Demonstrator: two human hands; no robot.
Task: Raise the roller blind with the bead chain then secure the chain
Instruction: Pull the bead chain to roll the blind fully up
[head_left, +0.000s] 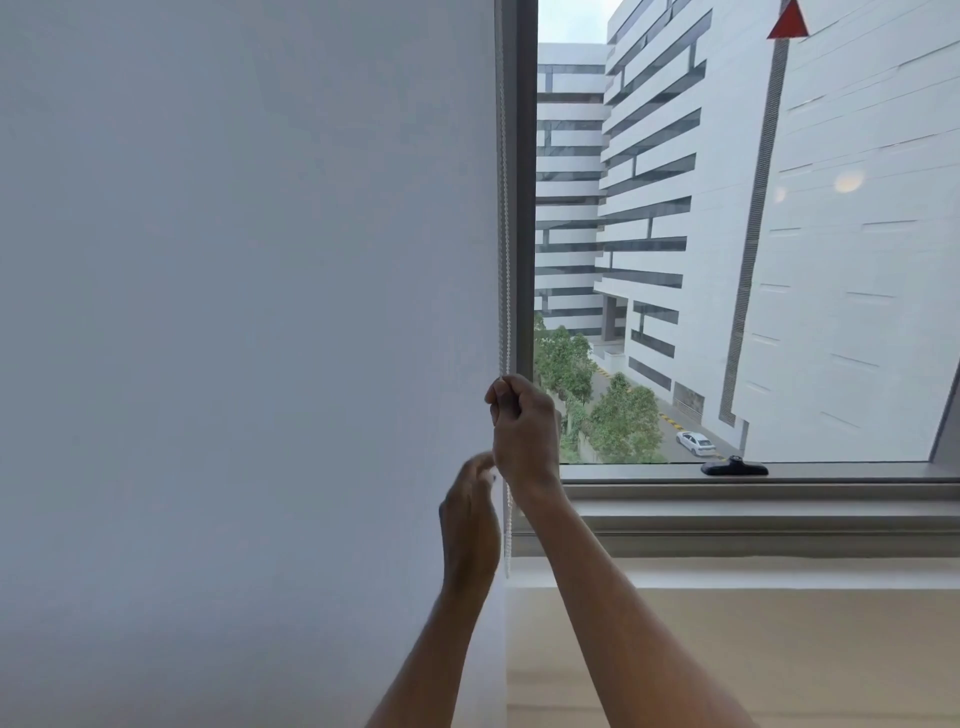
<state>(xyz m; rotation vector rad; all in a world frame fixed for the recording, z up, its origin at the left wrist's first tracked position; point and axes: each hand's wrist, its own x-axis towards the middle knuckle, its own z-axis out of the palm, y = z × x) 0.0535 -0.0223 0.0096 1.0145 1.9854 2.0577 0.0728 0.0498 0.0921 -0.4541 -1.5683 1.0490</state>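
Gripped bead chain (503, 234) at frame centre with right hand (522, 431); could not tell hold of blurred left hand (470, 519). Judged roller blind (234, 312) at left unraised, chain unsecured.

No legible txt, brand or nos. anywhere in view. Only sign-like mark: red triangle (788, 21) atop a dark vertical strip (753, 223) on the white bldg (857, 260) outside, the two reading together as an up-arrow. Yellow/black hazard stripes (670, 415) run along the kerb nr the white car (695, 442); its plate is too small to read. The black window handle (734, 467) shows no readable marking.
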